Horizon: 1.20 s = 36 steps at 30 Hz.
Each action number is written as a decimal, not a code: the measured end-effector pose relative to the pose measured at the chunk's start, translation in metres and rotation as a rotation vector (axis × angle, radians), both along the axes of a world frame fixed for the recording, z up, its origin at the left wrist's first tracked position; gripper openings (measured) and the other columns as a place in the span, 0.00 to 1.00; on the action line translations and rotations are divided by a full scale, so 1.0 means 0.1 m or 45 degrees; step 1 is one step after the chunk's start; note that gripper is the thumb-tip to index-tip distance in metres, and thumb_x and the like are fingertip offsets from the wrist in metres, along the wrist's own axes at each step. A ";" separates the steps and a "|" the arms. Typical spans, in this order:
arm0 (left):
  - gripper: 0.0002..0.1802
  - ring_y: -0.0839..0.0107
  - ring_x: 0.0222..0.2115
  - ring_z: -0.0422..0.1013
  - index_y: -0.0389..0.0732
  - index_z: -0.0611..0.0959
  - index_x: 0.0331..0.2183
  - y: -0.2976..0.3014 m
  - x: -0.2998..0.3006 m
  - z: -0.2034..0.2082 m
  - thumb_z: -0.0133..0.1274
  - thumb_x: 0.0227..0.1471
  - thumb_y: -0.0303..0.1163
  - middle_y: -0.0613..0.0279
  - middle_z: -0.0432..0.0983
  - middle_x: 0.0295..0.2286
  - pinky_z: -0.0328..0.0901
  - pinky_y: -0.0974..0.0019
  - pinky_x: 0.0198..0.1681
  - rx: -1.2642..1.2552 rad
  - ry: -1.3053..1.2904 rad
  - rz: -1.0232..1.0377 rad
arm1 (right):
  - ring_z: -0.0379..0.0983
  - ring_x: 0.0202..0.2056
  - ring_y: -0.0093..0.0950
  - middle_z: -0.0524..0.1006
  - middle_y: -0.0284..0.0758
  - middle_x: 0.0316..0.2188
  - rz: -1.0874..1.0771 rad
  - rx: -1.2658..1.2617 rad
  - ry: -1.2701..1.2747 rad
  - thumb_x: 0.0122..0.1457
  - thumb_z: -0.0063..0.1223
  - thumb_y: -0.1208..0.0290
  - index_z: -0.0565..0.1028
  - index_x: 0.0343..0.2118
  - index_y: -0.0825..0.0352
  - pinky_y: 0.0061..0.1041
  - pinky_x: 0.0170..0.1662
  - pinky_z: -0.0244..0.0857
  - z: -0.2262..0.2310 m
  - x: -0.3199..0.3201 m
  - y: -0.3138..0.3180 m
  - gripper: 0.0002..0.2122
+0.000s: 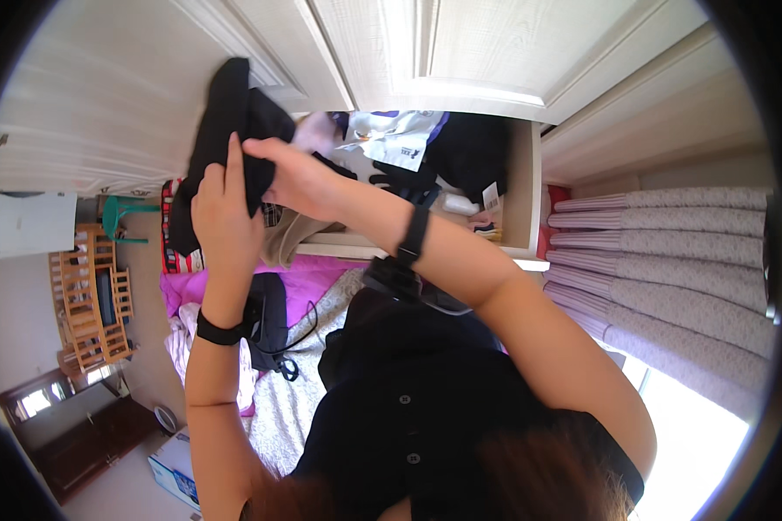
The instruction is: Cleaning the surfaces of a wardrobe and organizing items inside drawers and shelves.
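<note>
A folded black garment point(222, 113) is held up at the left end of the open drawer point(523, 191); its exact kind does not show. My left hand point(226, 208) grips its lower part, with one finger stretched along the cloth. At its right edge, my right hand point(300, 178) pinches the fabric between thumb and fingers. Beneath the hands, beige cloth point(295, 239) hangs at the drawer's front. Inside the drawer lie a white-and-purple plastic package point(395, 135), black cloth point(473, 156) and a small white item point(459, 204).
Pale cabinet doors point(487, 52) rise behind the drawer. Against my body is a bed with purple cloth point(304, 286) and a black bag point(269, 321). Gathered curtains point(669, 260) hang at the right. A green stool point(117, 217) and wooden chairs point(87, 295) stand at the far left.
</note>
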<state>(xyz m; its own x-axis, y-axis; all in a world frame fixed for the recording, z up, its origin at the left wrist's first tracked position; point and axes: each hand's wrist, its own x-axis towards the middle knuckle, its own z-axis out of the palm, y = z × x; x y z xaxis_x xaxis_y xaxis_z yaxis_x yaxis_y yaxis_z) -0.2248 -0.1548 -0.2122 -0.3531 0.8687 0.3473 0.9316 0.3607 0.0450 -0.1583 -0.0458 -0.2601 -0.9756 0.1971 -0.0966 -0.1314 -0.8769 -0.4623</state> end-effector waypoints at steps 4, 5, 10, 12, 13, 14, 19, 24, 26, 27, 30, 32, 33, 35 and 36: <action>0.49 0.53 0.36 0.67 0.43 0.60 0.59 -0.10 -0.40 -0.56 0.59 0.32 0.21 0.52 0.64 0.32 0.63 0.54 0.36 -0.255 -0.064 0.009 | 0.69 0.40 0.25 0.73 0.31 0.39 0.140 0.249 -0.469 0.55 0.52 0.55 0.69 0.46 0.61 0.25 0.41 0.63 -0.75 -0.51 -0.03 0.20; 0.51 0.54 0.39 0.67 0.45 0.58 0.60 -0.17 -0.53 -0.82 0.61 0.33 0.24 0.53 0.66 0.35 0.63 0.51 0.39 -0.444 -0.161 0.075 | 0.69 0.40 0.29 0.72 0.34 0.42 0.272 0.366 -0.707 0.54 0.53 0.53 0.67 0.49 0.63 0.27 0.41 0.64 -0.88 -0.55 -0.06 0.24; 0.51 0.47 0.53 0.61 0.37 0.53 0.61 -0.15 -1.09 -1.76 0.57 0.43 0.50 0.35 0.57 0.54 0.58 0.58 0.55 -1.248 -0.842 0.119 | 0.67 0.49 0.36 0.67 0.38 0.54 0.494 0.555 -0.783 0.54 0.51 0.53 0.64 0.55 0.62 0.35 0.46 0.66 -1.37 0.06 0.18 0.28; 0.51 0.47 0.53 0.61 0.33 0.53 0.60 0.02 -1.10 -1.68 0.56 0.44 0.50 0.32 0.57 0.54 0.57 0.61 0.56 -1.319 -0.876 0.108 | 0.72 0.39 0.28 0.74 0.38 0.45 0.479 0.742 -0.778 0.54 0.53 0.55 0.71 0.47 0.62 0.30 0.42 0.68 -1.35 0.44 0.52 0.21; 0.50 0.51 0.53 0.62 0.32 0.55 0.59 0.06 -1.15 -1.69 0.56 0.44 0.51 0.34 0.58 0.54 0.57 0.62 0.55 -1.291 -0.890 0.066 | 0.73 0.31 0.24 0.78 0.31 0.35 0.416 0.833 -0.612 0.53 0.53 0.54 0.74 0.42 0.60 0.28 0.35 0.69 -1.69 0.66 0.77 0.18; 0.49 0.54 0.54 0.62 0.31 0.57 0.58 0.04 -1.25 -1.76 0.56 0.44 0.52 0.36 0.59 0.54 0.58 0.63 0.55 -1.263 -0.915 0.044 | 0.74 0.30 0.29 0.78 0.34 0.33 0.438 1.555 -0.757 0.52 0.55 0.53 0.75 0.40 0.60 0.32 0.34 0.69 -1.64 0.83 0.92 0.18; 0.52 0.50 0.53 0.63 0.22 0.69 0.49 0.35 -1.30 -1.73 0.52 0.41 0.64 0.33 0.61 0.52 0.58 0.62 0.55 -1.304 -1.100 0.067 | 0.49 0.60 0.53 0.50 0.48 0.63 0.461 2.700 -2.020 0.39 0.61 0.42 0.55 0.61 0.57 0.59 0.52 0.53 -1.48 1.84 1.45 0.46; 0.35 0.48 0.45 0.70 0.35 0.79 0.44 0.62 -0.82 -1.80 0.49 0.47 0.57 0.43 0.73 0.43 0.63 0.58 0.50 -1.350 -0.491 0.212 | 0.44 0.62 0.50 0.43 0.54 0.63 -0.016 2.145 -1.821 0.36 0.67 0.47 0.46 0.64 0.56 0.58 0.55 0.46 -1.62 1.61 1.54 0.53; 0.37 0.50 0.48 0.68 0.34 0.74 0.49 0.86 -0.49 -1.43 0.49 0.47 0.57 0.43 0.70 0.46 0.63 0.57 0.50 -1.087 -0.616 0.182 | 0.51 0.60 0.47 0.51 0.58 0.60 -0.608 1.645 -1.330 0.36 0.69 0.51 0.44 0.62 0.64 0.45 0.57 0.51 -1.65 1.31 1.52 0.54; 0.41 0.49 0.48 0.67 0.34 0.71 0.52 0.94 -0.48 -1.51 0.49 0.47 0.57 0.42 0.70 0.47 0.63 0.57 0.50 -0.901 -0.676 0.165 | 0.55 0.59 0.45 0.55 0.59 0.57 -0.805 1.255 -0.969 0.37 0.69 0.53 0.44 0.61 0.70 0.39 0.57 0.55 -1.66 1.17 1.52 0.53; 0.51 0.50 0.53 0.62 0.27 0.57 0.57 1.09 -0.37 -1.40 0.56 0.44 0.54 0.32 0.62 0.51 0.56 0.62 0.56 -0.762 -0.973 0.076 | 0.74 0.40 0.42 0.74 0.53 0.38 -0.449 1.526 -1.555 0.45 0.62 0.64 0.53 0.53 0.78 0.33 0.39 0.69 -1.55 0.96 1.43 0.38; 0.55 0.52 0.56 0.58 0.26 0.51 0.58 1.06 -0.41 -1.51 0.59 0.42 0.50 0.32 0.57 0.54 0.52 0.64 0.58 -0.617 -1.050 -0.090 | 0.78 0.29 0.39 0.76 0.53 0.31 -0.266 1.456 -1.430 0.48 0.56 0.72 0.54 0.49 0.79 0.29 0.25 0.74 -1.49 0.89 1.29 0.29; 0.60 0.54 0.59 0.53 0.25 0.44 0.59 1.01 -0.45 -1.59 0.63 0.41 0.46 0.32 0.52 0.56 0.49 0.65 0.60 -0.469 -1.132 -0.249 | 0.78 0.28 0.37 0.75 0.54 0.32 -0.163 1.478 -1.388 0.50 0.54 0.74 0.54 0.48 0.80 0.27 0.23 0.74 -1.47 0.88 1.15 0.27; 0.65 0.53 0.62 0.43 0.26 0.39 0.60 0.88 -0.53 -1.74 0.67 0.36 0.42 0.35 0.45 0.59 0.43 0.62 0.62 -0.591 -1.073 -0.328 | 0.77 0.20 0.36 0.75 0.53 0.30 -0.177 1.454 -1.179 0.51 0.49 0.75 0.56 0.47 0.79 0.29 0.22 0.72 -1.45 0.95 0.89 0.23; 0.66 0.52 0.61 0.44 0.28 0.38 0.60 0.80 -0.57 -1.82 0.67 0.36 0.42 0.35 0.45 0.59 0.43 0.62 0.62 -0.636 -1.016 -0.312 | 0.77 0.21 0.35 0.75 0.52 0.31 -0.146 1.333 -1.083 0.51 0.48 0.76 0.56 0.47 0.78 0.29 0.22 0.73 -1.43 1.03 0.76 0.22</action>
<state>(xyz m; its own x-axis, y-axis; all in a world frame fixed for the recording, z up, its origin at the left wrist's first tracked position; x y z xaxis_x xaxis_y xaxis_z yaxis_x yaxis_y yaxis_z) -0.2823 -0.0750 -0.3939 -0.1142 0.9319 -0.3444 0.7452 0.3096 0.5907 -0.0557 0.0305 -0.4030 -0.6626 0.6248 -0.4130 0.4793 -0.0700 -0.8749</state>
